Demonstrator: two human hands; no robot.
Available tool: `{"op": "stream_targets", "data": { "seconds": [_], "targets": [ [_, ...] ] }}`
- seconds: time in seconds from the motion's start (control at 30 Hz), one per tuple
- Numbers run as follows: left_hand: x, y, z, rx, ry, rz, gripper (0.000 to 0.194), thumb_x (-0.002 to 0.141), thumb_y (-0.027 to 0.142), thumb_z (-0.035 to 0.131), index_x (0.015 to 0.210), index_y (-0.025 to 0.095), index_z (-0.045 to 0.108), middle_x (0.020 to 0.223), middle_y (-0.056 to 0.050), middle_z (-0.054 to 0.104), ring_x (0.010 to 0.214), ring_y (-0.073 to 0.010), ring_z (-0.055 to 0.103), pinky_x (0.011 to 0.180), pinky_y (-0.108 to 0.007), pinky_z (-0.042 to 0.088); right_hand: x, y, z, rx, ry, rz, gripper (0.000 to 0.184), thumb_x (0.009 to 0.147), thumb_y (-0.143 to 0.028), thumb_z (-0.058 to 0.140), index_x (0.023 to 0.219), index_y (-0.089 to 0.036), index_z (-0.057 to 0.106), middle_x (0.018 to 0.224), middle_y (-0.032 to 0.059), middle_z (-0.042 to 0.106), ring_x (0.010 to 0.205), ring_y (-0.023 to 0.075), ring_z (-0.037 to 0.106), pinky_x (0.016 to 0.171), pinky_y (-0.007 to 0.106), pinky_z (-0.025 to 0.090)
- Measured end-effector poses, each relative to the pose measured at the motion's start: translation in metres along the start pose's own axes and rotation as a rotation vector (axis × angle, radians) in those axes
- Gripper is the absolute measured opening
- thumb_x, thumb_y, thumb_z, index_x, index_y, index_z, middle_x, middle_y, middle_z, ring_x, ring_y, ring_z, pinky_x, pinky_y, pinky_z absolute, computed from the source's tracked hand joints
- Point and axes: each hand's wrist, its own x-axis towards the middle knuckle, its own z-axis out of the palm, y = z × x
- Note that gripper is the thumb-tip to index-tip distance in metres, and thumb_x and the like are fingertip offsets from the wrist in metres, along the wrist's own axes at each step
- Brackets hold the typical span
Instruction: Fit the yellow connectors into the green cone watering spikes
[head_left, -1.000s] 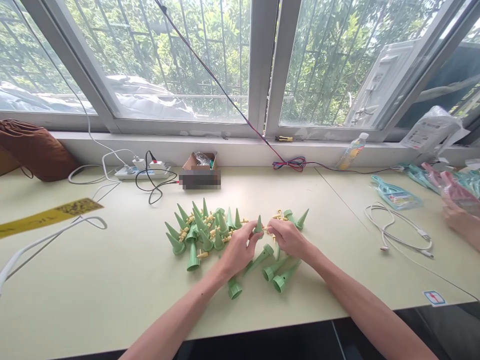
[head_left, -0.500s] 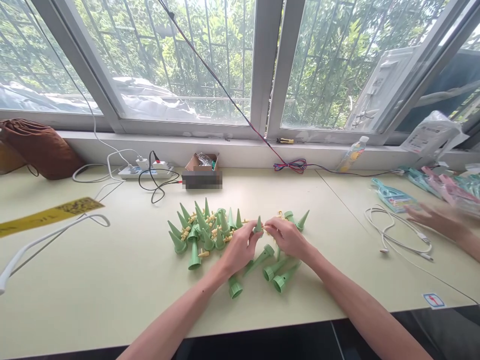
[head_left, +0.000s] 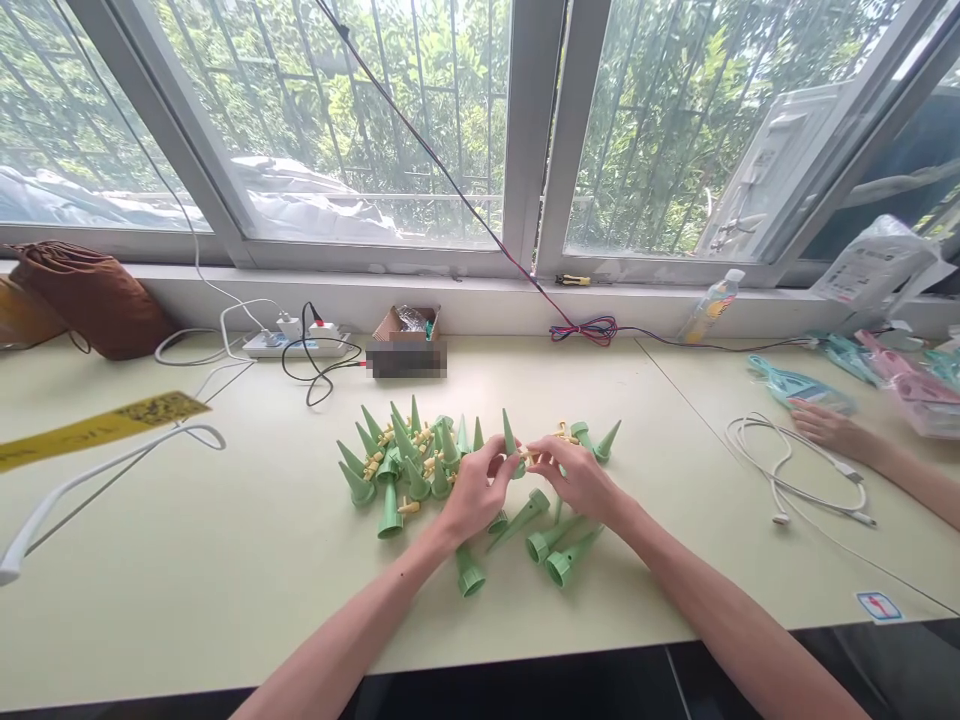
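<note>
My left hand (head_left: 478,490) is closed around the base of a green watering spike (head_left: 508,430), which points upward and leans slightly. From the right, my right hand (head_left: 577,472) pinches a small yellow valve (head_left: 527,457) at the side of that spike. Fingers partly hide where the two meet. To the left stands a cluster of green spikes (head_left: 405,440), several with yellow valves among them. Loose spikes (head_left: 559,568) lie in front of my hands, their hollow threaded ends toward me. Behind my right hand are a few more yellow valves (head_left: 562,432) and an upright spike (head_left: 609,440).
Another person's hand (head_left: 825,425) touches a teal packaged item (head_left: 799,385) at right, beside a coiled white cable (head_left: 780,470). At the back are a small cardboard box (head_left: 390,325), a power strip (head_left: 300,345) and a bottle (head_left: 709,308). A yellow tag (head_left: 97,430) hangs at left.
The spike in my left hand now shows more of its length, and the yellow valve shows more clearly at its side. The other person's hand has moved left onto the teal packaged item.
</note>
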Motion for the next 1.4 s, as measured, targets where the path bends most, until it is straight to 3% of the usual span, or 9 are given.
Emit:
{"op": "stream_targets", "data": {
  "seconds": [0.23, 0.47, 0.63, 0.9, 1.0, 1.17, 1.3, 1.4],
  "targets": [
    [-0.002, -0.001, 0.001, 0.091, -0.050, 0.051, 0.018, 0.098, 0.031, 0.045, 0.088, 0.018, 0.052, 0.067, 0.003, 0.045, 0.058, -0.0107, 0.038, 0.055, -0.025, 0.031, -0.001, 0.002, 0.000, -0.043, -0.007, 0.010, 0.023, 0.102, -0.033, 0.042, 0.091, -0.020, 0.057, 0.070, 0.0007, 0.058, 0.060, 0.0138, 0.052, 0.059, 0.026, 0.042],
    [-0.006, 0.004, 0.005, 0.208, -0.106, 0.088, 0.009, 0.096, 0.025, 0.045, 0.090, 0.020, 0.047, 0.070, 0.004, 0.045, 0.061, -0.0114, 0.041, 0.060, -0.025, 0.034, 0.000, 0.005, -0.002, -0.077, -0.026, 0.025, 0.034, 0.103, -0.035, 0.037, 0.077, -0.019, 0.054, 0.062, -0.0017, 0.050, 0.054, 0.0120, 0.043, 0.055, 0.024, 0.035],
    [-0.007, 0.001, 0.006, 0.244, -0.066, 0.098, 0.011, 0.096, 0.024, 0.045, 0.086, 0.020, 0.045, 0.070, 0.004, 0.045, 0.059, -0.0111, 0.041, 0.059, -0.024, 0.035, 0.000, 0.005, -0.001, -0.088, -0.021, 0.020, 0.035, 0.104, -0.035, 0.037, 0.079, -0.019, 0.056, 0.063, -0.0008, 0.053, 0.055, 0.0119, 0.045, 0.056, 0.024, 0.035],
    [-0.010, 0.014, 0.001, 0.281, 0.105, 0.296, 0.008, 0.097, 0.023, 0.047, 0.102, 0.020, 0.052, 0.071, 0.003, 0.051, 0.058, -0.0105, 0.047, 0.059, -0.023, 0.041, 0.012, -0.014, -0.023, -0.134, -0.002, -0.103, 0.035, 0.102, -0.046, 0.042, 0.101, -0.018, 0.062, 0.064, -0.0004, 0.061, 0.054, 0.0117, 0.052, 0.057, 0.023, 0.041],
    [-0.022, 0.023, -0.001, 0.326, 0.121, 0.357, 0.012, 0.097, 0.020, 0.045, 0.108, 0.020, 0.051, 0.081, 0.000, 0.059, 0.056, -0.0091, 0.048, 0.057, -0.022, 0.042, 0.013, -0.029, -0.031, -0.172, -0.081, -0.136, 0.035, 0.100, -0.048, 0.046, 0.101, -0.018, 0.063, 0.073, 0.0026, 0.066, 0.063, 0.0136, 0.059, 0.063, 0.025, 0.045],
    [-0.058, 0.026, -0.003, 0.528, -0.049, 0.547, 0.025, 0.096, 0.011, 0.041, 0.120, 0.018, 0.046, 0.099, -0.008, 0.067, 0.066, -0.0138, 0.058, 0.058, -0.026, 0.043, -0.013, -0.050, -0.032, -0.273, -0.261, -0.224, 0.033, 0.091, -0.045, 0.062, 0.109, -0.018, 0.063, 0.101, 0.0111, 0.070, 0.093, 0.0238, 0.064, 0.085, 0.038, 0.050],
    [-0.075, 0.021, -0.005, 0.704, -0.217, 0.723, 0.030, 0.089, 0.001, 0.036, 0.113, 0.015, 0.049, 0.097, -0.011, 0.069, 0.071, -0.0184, 0.060, 0.066, -0.032, 0.046, -0.045, -0.052, -0.025, -0.317, -0.382, -0.244, 0.047, 0.085, -0.040, 0.067, 0.128, -0.021, 0.057, 0.140, 0.0135, 0.053, 0.124, 0.0296, 0.053, 0.107, 0.048, 0.040],
    [-0.074, 0.015, -0.009, 0.681, -0.314, 0.717, 0.029, 0.089, 0.000, 0.034, 0.106, 0.015, 0.052, 0.089, -0.009, 0.069, 0.068, -0.0177, 0.059, 0.069, -0.034, 0.047, -0.061, -0.046, -0.020, -0.360, -0.413, -0.209, 0.066, 0.081, -0.045, 0.071, 0.138, -0.021, 0.050, 0.151, 0.0150, 0.041, 0.134, 0.0324, 0.044, 0.113, 0.052, 0.034]
  ]
}}
